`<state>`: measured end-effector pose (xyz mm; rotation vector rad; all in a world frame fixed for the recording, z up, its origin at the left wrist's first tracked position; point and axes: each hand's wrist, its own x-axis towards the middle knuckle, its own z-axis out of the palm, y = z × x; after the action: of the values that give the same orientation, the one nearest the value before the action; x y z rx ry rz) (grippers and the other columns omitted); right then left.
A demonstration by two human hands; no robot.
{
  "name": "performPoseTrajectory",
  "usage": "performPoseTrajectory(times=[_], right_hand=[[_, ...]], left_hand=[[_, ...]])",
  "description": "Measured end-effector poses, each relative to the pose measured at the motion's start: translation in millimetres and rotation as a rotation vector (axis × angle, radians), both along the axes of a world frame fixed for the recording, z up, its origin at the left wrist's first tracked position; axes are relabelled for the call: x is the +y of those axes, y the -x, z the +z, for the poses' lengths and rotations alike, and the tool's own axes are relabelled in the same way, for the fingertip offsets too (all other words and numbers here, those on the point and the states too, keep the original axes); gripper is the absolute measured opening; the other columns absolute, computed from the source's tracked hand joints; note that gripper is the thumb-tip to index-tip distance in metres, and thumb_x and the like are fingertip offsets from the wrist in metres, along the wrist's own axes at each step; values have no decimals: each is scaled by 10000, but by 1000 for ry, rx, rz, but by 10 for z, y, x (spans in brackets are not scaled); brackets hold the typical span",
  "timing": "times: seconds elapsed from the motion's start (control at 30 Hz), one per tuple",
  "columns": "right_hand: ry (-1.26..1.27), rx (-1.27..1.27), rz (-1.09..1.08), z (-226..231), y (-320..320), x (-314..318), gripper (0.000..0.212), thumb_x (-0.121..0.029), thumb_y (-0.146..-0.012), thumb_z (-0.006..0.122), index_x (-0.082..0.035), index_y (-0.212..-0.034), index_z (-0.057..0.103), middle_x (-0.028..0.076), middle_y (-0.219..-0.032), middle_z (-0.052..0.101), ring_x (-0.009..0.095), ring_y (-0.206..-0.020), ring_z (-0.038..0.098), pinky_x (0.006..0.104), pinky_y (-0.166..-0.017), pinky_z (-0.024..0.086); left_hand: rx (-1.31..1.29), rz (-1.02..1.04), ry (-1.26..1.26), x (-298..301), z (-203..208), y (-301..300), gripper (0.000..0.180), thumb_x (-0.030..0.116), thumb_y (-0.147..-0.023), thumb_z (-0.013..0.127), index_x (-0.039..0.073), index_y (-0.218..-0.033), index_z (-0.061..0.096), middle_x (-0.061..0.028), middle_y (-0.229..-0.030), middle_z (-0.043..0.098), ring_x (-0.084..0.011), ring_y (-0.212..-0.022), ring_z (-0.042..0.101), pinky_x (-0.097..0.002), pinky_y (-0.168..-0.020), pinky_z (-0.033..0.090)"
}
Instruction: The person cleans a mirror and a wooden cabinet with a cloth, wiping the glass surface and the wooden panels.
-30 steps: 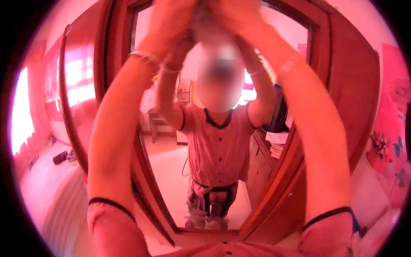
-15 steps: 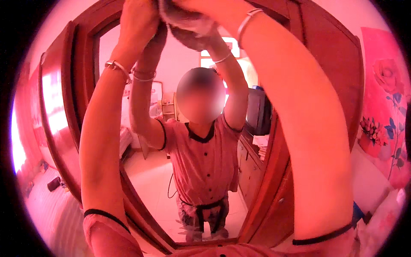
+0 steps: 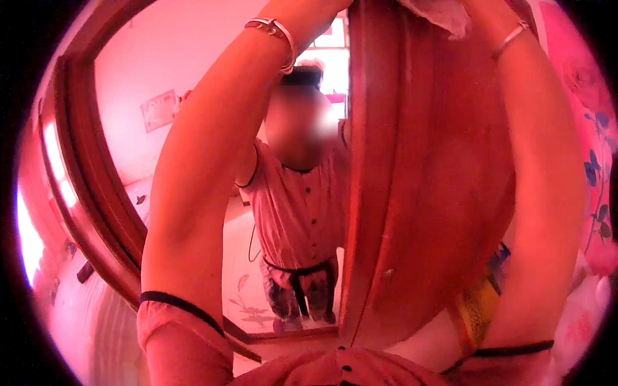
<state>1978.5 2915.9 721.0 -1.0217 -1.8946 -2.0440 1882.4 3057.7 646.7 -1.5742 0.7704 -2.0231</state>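
Note:
Both my arms reach up in front of a wooden wardrobe with a mirror. A pale, crumpled cloth [image 3: 444, 16] hangs at the top edge, against the reddish-brown wooden door panel [image 3: 444, 161]. My right hand [image 3: 484, 11] is closed on the cloth, though its fingertips are mostly cut off. Near the mirror's [image 3: 135, 58] upper right, my left hand [image 3: 327, 8] shows only in part. Its fingers lie beyond the upper edge, so their pose is hidden. A bracelet [image 3: 273, 29] circles my left wrist and a bangle [image 3: 512, 35] my right one.
To the left, a dark wooden frame [image 3: 80, 128] curves around the mirror, with a striped bedspread [image 3: 116, 328] beyond. A floral wall hanging [image 3: 599, 180] is on the right, above pale bedding. Something yellow [image 3: 476, 315] lies behind my right arm.
My hands, close together at the top before, are now apart. The right one has moved right with the cloth, from the mirror onto the wooden panel. My view has shifted right.

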Motion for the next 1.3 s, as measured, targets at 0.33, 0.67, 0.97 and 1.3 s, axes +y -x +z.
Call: performPoseTrajectory(times=[0.33, 0.67, 0.97, 1.3], right_hand=[[-32, 381, -158, -2171, 111, -586, 375, 13, -751, 486, -6, -1116, 568, 207, -1240, 511, 408, -1173, 462, 438, -1005, 385], [38, 950, -79, -5341, 307, -837, 267, -3, -689, 604, -22, -950, 655, 163, -1042, 553, 362, -956, 528, 467, -856, 432], [-115, 651, 31, -3823, -375, -1082, 100, -80, -734, 611, -27, -812, 577, 138, -928, 563, 340, -880, 537, 443, -776, 435], [-548, 282, -188, -1287, -940, -1371, 400, -82, -833, 487, -86, -1226, 559, 158, -1092, 590, 330, -1056, 529, 403, -870, 421]], left_hand=[[216, 178, 150, -353, -1700, 222, 401, 41, -758, 516, -20, -1153, 545, -166, -1129, 548, -346, -1124, 492, -413, -922, 431], [1332, 210, 268, -611, -4234, 586, 493, 43, -747, 517, -43, -1232, 494, -183, -1325, 430, -387, -1275, 362, -528, -1093, 252], [610, 345, 41, -986, -2587, -161, 486, 112, -774, 544, 49, -1255, 509, -94, -1330, 470, -308, -1322, 353, -498, -1084, 279], [71, 228, -99, -1434, -261, -816, 288, 71, -821, 464, 1, -1081, 565, -206, -1057, 569, -364, -1043, 516, -452, -885, 419]])
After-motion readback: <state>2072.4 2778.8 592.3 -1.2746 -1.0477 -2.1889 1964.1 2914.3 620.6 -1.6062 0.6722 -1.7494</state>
